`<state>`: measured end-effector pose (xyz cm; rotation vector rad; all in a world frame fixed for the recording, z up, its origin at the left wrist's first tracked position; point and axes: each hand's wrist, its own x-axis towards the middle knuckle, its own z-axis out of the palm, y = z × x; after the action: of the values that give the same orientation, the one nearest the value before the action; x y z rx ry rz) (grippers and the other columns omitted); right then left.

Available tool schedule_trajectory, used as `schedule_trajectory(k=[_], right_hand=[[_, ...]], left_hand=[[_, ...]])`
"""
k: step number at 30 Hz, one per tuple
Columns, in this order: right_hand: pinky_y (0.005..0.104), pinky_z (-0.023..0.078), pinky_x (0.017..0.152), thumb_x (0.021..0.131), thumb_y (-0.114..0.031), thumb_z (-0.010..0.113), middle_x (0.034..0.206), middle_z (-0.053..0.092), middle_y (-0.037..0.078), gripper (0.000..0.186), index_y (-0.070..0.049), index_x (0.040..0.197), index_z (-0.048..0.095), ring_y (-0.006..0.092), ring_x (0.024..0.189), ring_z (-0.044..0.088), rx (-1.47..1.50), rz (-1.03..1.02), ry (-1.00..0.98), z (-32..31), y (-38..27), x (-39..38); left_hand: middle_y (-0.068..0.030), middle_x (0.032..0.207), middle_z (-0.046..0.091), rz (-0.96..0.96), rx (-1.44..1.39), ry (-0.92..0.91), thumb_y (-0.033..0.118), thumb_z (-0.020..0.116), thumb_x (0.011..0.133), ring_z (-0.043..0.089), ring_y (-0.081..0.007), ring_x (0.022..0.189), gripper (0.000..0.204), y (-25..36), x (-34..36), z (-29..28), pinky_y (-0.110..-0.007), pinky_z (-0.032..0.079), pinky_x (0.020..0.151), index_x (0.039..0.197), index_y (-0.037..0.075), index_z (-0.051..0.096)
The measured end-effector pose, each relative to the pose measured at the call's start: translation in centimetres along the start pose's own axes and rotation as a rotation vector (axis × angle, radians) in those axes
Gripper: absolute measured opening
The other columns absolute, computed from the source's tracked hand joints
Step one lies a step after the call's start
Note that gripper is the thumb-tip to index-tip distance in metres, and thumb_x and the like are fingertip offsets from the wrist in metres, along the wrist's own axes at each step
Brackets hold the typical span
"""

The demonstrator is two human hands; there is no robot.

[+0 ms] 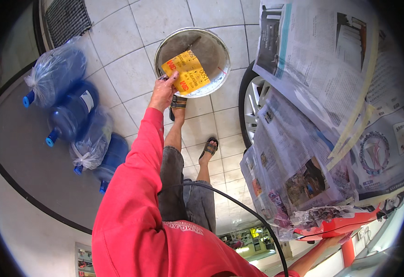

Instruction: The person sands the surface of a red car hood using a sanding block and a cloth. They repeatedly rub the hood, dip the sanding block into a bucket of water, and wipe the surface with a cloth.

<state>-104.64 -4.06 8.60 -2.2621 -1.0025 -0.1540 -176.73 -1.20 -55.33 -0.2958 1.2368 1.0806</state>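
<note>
My left hand (166,87), at the end of an outstretched red sleeve, pinches a yellow sheet of sandpaper (186,74) by its near left edge, thumb on top. The sheet's printed yellow back faces up. Beneath it stands a round, pale bucket (218,51) with a grey-stained inside; the sheet covers part of its opening. Down at the lower right, my right hand (341,238) is at the red painted car panel (338,225), close below the masking paper. Its fingers are too small and unclear to make out.
Newspaper sheets (313,111) taped over the car fill the right side, beside a wheel (253,101). Several blue water jugs (75,108), some in plastic bags, lie along the left. A black hose (253,214) crosses near my body. Pale tiles (123,76) cover the floor.
</note>
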Motion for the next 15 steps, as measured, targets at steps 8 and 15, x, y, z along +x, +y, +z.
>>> schedule_trajectory(k=[8,15], right_hand=[[0.0530,0.061,0.093,0.105,-0.037,0.061,0.138,0.063,0.014,0.046,-0.010,0.141,0.060,0.0340,0.115,0.067,-0.017,-0.035,0.055,3.3,-2.3,-2.9],[0.0520,0.061,0.093,0.105,-0.039,0.062,0.138,0.063,0.014,0.046,-0.012,0.142,0.059,0.0330,0.114,0.067,-0.064,-0.036,0.067,4.6,-3.0,-3.9]], left_hand=[[-0.0145,0.116,0.074,0.072,0.015,-0.030,0.009,0.068,0.103,0.076,-0.0244,0.099,0.031,0.8,1.0,0.1,-0.040,0.066,0.085,0.130,-0.003,0.061],[-0.0128,0.113,0.076,0.141,0.110,0.076,0.007,0.073,0.097,0.076,-0.0237,0.097,0.025,-1.3,1.8,-0.3,-0.039,0.064,0.083,0.120,-0.004,0.068]])
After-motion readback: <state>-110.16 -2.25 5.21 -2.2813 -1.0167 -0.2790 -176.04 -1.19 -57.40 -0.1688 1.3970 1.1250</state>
